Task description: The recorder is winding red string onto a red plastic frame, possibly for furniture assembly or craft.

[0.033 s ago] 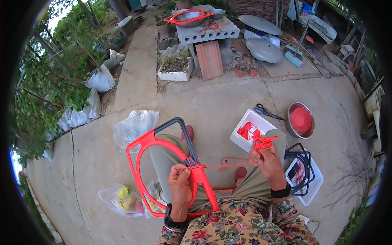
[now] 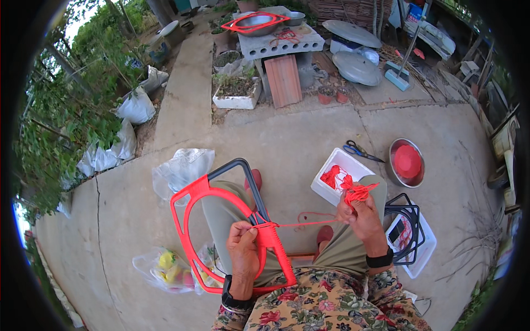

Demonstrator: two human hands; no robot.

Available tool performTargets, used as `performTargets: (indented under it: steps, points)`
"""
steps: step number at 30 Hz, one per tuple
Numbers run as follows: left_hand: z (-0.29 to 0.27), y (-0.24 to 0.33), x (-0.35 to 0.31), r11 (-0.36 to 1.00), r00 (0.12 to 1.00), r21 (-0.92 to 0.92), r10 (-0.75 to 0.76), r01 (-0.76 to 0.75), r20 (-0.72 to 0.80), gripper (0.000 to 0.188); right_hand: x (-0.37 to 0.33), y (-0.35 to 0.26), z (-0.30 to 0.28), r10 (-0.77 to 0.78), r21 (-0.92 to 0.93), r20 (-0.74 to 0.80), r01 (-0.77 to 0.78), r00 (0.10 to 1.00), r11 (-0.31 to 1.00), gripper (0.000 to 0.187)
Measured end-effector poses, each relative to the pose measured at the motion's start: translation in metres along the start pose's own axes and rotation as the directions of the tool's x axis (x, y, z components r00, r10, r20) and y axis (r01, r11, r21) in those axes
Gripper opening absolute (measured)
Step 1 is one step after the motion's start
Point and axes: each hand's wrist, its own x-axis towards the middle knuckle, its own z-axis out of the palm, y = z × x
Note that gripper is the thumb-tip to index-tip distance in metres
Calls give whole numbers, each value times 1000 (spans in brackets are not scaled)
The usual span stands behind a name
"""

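A black frame [image 2: 238,164] with an inner ring rests across my lap, most of its bars wrapped in red cord [image 2: 270,237]. My left hand [image 2: 243,248] is closed on its right-hand bar, thumb and fingers pinching where the wrapping ends and bare black bars begin. From there a single strand runs taut to my right hand [image 2: 361,218], which is closed around a loose bundle of red cord [image 2: 360,192] above my right knee. A slack loop of cord [image 2: 309,214] hangs below the strand.
A white foam box [image 2: 326,191] with red cord, scissors [image 2: 359,149] and a metal bowl [image 2: 393,151] holding something red lie ahead right. Black frames [image 2: 415,212] sit over a white tray [image 2: 424,254] at right. Plastic bags [image 2: 185,168] lie left; a concrete block [image 2: 276,51] stands farther off.
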Motion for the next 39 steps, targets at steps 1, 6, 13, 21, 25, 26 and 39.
performTargets:
  steps: [1,6,13,21,25,26,39]
  points:
    - [2,3,-1,1000,999,-5,-25,25,24,14,0,-2,-4,-15,-48,25,16,1000,999,13]
    - [0,0,1,998,997,-14,-64,65,35,14,-2,-13,-13,-42,-20,-57,41,997,999,14]
    - [9,11,4,966,964,97,-249,240,89,19,7,-20,-10,-45,-61,-52,41,998,997,14]
    - [23,18,16,895,898,161,-432,416,78,28,25,-39,-1,-91,-274,59,104,994,956,16]
    - [18,17,18,862,859,188,-497,471,124,26,35,-50,13,-182,-456,83,200,980,867,19]
    - [19,16,19,852,851,163,-515,497,103,22,40,-53,13,-189,-454,89,208,978,866,19]
    - [18,19,15,864,850,74,-503,497,156,18,14,-94,53,-193,-564,212,281,958,776,20]
